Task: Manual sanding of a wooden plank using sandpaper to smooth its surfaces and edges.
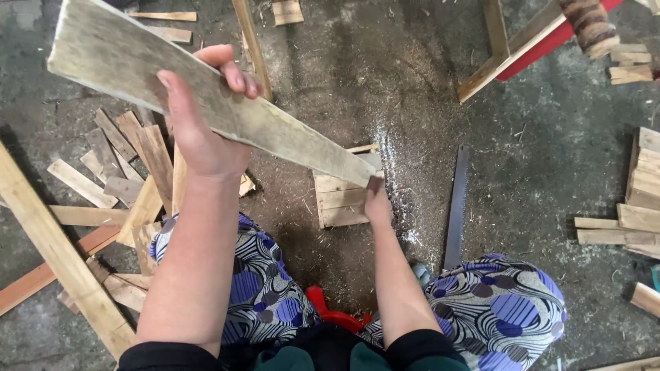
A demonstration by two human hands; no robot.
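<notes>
Your left hand (203, 130) has its fingers (237, 75) curled over the far edge of a long grey weathered plank (275, 134), thumb on the near side, so it's clamped around the board approx mid-length; the plank runs tilted from upper left down to lower right, held up off the floor. Your right hand (377, 203) is at the plank's lower end w/ fingers closed on the tip, though whether it's a pinch or a full wrap you can't tell, since the board hides most of them. That lower end sits right over a small pallet-like block of pale slats (340, 199) lying on the concrete floor (550, 151), touching or just above it, can't tell which. A handsaw (456, 206) lies flat on the floor just right of your right hand, blade running toward you, w/ pale sawdust (392, 151) strewn between it and the block. To the left, a loose heap of wood offcuts (130, 158) and a long pale batten (58, 257) slanting across. Far right, a stack of cut boards (643, 185). Your knees in blue-patterned fabric (502, 312) frame the bottom
</notes>
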